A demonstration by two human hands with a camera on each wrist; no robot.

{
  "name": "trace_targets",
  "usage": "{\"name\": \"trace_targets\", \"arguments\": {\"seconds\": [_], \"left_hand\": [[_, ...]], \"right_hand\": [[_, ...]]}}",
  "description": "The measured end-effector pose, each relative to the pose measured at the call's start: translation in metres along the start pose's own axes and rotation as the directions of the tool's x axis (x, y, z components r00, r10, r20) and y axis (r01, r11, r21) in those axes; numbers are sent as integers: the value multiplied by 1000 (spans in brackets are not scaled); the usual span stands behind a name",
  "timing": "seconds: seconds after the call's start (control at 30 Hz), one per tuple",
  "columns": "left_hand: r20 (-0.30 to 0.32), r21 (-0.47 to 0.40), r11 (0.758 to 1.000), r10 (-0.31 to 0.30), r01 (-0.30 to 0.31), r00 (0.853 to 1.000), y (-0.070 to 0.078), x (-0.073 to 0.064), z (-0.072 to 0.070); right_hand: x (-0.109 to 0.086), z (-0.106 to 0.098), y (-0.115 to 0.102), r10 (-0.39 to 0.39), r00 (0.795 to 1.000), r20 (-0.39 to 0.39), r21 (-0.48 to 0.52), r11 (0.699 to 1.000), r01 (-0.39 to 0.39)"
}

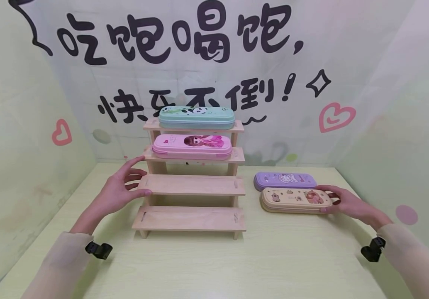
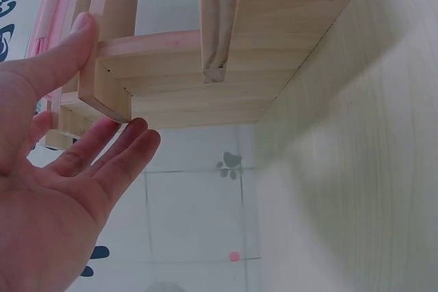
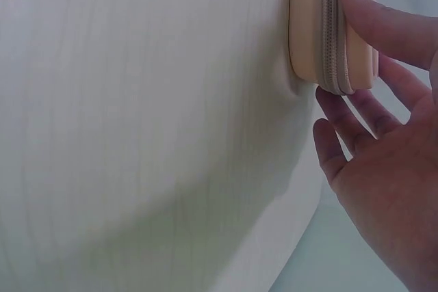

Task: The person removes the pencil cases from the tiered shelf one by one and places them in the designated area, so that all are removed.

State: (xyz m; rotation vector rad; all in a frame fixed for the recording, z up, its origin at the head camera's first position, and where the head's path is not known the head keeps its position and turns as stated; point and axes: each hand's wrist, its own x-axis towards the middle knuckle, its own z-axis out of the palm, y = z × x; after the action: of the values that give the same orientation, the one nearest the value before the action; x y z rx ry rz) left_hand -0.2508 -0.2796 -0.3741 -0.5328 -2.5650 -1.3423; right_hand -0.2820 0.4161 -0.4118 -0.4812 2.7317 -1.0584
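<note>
My left hand [image 1: 120, 187] holds the left end of a stepped wooden rack [image 1: 192, 218], its thumb at the front corner of the second board up and the other fingers behind that end. A mint pencil case with pandas [image 1: 196, 120] lies on the top board, and a pink one with a doll picture [image 1: 192, 150] on the board below. To the right, my right hand [image 1: 343, 202] grips the right end of a cream pencil case [image 1: 289, 205], thumb in front and fingers behind. Its zipper [image 3: 331, 39] shows in the right wrist view. Behind it lies a purple pencil case [image 1: 274, 181].
The pale wood-grain table [image 1: 184, 268] bears the rack and the two cases. A printed cloth backdrop [image 1: 289, 95] with large black characters rises behind, and cloth side walls [image 1: 412, 137] stand left and right. A small black camera [image 1: 98, 250] sits on each wrist.
</note>
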Motion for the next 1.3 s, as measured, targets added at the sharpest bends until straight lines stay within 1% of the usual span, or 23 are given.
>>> {"name": "trace_targets", "arguments": {"seconds": [0.27,0.57,0.8,1.3], "left_hand": [[3,-3,1000,-7,7,1000,0,0,-1],[0,-22,1000,-2,2,1000,-2,-1,0],[5,-11,1000,-14,14,1000,-1,-1,-1],[6,-15,1000,-17,17,1000,0,-1,-1]], "right_hand": [[2,0,0,-3,1000,2,26,1000,3],[1,1,-2,3,1000,1,27,1000,-3],[1,1,-1,-5,1000,-7,27,1000,6],[1,0,-2,0,1000,2,32,999,0]]}}
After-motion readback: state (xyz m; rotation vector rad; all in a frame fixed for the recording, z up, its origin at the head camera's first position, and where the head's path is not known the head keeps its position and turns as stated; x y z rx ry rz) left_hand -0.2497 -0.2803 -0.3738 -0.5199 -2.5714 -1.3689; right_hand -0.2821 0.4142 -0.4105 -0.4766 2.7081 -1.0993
